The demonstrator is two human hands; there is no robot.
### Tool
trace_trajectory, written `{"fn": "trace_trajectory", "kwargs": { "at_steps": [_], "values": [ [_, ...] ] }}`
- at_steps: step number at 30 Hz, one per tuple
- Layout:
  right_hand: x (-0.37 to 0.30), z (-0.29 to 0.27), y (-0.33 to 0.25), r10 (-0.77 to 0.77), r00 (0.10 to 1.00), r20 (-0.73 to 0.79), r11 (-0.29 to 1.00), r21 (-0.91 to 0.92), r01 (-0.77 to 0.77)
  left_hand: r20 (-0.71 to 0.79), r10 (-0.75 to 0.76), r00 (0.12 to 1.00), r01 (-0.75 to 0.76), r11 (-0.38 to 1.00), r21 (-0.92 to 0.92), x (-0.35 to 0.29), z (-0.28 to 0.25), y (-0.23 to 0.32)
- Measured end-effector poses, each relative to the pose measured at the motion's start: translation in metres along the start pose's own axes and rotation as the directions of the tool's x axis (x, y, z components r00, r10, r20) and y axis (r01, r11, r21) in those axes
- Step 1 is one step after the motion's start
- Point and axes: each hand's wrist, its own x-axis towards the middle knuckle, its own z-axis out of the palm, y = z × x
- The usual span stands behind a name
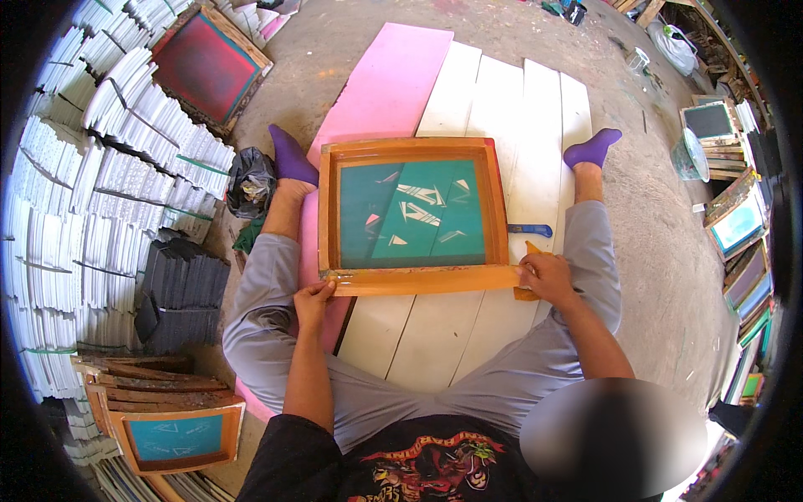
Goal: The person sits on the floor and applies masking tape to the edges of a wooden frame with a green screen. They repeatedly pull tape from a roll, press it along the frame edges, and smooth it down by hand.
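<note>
A wooden-framed printing screen with green mesh and pale angular shapes lies between my legs. Along its near side runs a shiny brown strip that looks like packing tape. My left hand pinches the strip's left end by the frame's near left corner. At the opposite end, my right hand is closed on the strip, with amber pieces showing above and below the fingers; whether they belong to a tape roll is hidden. A blue box cutter rests just beyond my right hand, beside the frame.
White boards and a pink sheet lie under the screen. Tall stacks of white sheets line the left, near a black plastic bag. Another screen leans at lower left; more frames stand along the right.
</note>
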Motion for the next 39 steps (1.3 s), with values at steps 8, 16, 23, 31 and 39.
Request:
{"fn": "trace_trajectory", "kwargs": {
  "at_steps": [8,16,23,31,39],
  "values": [
    [-0.001,0.008,-0.023,-0.005,0.994,-0.114,0.990,-0.144,-0.011,-0.041,0.098,0.994,-0.095,0.993,0.072,0.005,0.002,-0.013],
    [0.000,0.024,-0.024,0.048,0.987,-0.156,0.953,-0.290,-0.092,-0.075,0.124,0.989,-0.114,0.986,0.124,0.006,0.005,-0.014],
    [0.002,0.025,-0.029,0.074,0.987,-0.140,0.948,-0.297,-0.113,-0.117,0.063,0.991,-0.056,0.997,0.062,-0.001,0.014,-0.001],
    [0.000,0.027,-0.022,0.056,0.983,-0.175,0.938,-0.328,-0.111,-0.163,0.088,0.983,-0.071,0.992,0.108,0.012,0.015,-0.018],
    [0.001,0.024,-0.031,0.055,0.987,-0.149,0.914,-0.392,-0.110,-0.228,0.182,0.957,-0.108,0.947,0.304,0.000,0.023,-0.002]
  ]
}}
